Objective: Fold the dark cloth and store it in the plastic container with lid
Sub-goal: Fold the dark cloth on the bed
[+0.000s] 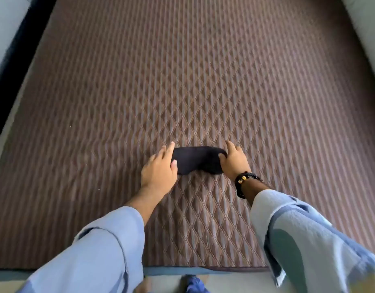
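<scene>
A small dark cloth lies bunched into a short, wide strip on the brown quilted surface, a little below the middle of the head view. My left hand rests on its left end, thumb pressing the cloth and fingers spread over the edge. My right hand, with a dark beaded bracelet on the wrist, pinches the right end between thumb and fingers. Both forearms wear light blue sleeves. No plastic container or lid is in view.
The brown diamond-quilted surface stretches far ahead and to both sides. Its near edge runs along the bottom of the view. A pale wall and dark strip border the left; a pale surface borders the right. A blue shape shows below the edge.
</scene>
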`<state>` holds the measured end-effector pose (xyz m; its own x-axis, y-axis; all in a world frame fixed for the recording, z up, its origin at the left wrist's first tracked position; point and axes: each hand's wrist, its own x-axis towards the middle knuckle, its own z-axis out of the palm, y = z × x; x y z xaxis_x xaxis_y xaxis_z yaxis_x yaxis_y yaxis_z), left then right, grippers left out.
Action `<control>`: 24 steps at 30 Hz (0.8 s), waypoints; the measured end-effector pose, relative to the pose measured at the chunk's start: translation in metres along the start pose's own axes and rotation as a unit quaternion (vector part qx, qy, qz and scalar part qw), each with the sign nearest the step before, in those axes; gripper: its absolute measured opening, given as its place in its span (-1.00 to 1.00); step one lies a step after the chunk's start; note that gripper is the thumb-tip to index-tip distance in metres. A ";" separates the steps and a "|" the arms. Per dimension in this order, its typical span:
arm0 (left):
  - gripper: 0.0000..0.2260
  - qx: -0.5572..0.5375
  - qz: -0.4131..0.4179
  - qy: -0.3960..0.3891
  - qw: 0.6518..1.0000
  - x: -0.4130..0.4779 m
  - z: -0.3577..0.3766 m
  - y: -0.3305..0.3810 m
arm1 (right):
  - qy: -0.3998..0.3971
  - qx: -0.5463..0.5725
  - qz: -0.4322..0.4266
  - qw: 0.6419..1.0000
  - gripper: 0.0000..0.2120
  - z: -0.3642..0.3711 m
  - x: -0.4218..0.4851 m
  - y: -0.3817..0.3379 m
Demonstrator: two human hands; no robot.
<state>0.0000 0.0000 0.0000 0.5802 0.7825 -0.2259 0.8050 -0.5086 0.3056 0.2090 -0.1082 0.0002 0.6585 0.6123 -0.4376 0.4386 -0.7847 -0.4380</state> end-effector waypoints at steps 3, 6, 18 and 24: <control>-0.48 -0.091 -0.122 -0.064 0.986 0.020 0.017 -0.002 | -0.025 -0.011 0.043 0.999 -0.52 0.012 0.013 0.008; -0.49 -0.169 -0.212 -0.109 0.956 0.036 0.023 -0.002 | -0.027 -0.017 0.072 0.997 -0.56 0.019 0.019 0.013; -0.77 -0.260 -0.122 0.021 0.958 0.047 0.010 -0.014 | 0.094 0.099 -0.094 0.986 -0.90 -0.002 0.017 0.011; -0.70 -0.275 -0.039 0.086 0.957 0.024 0.026 -0.029 | 0.090 -0.022 -0.208 0.974 -0.55 0.020 -0.003 0.035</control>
<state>-0.0062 0.0241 -0.0378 0.4548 0.8815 -0.1268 0.6306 -0.2181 0.7449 0.2107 -0.1354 -0.0294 0.5126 0.8546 -0.0831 0.7132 -0.4777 -0.5130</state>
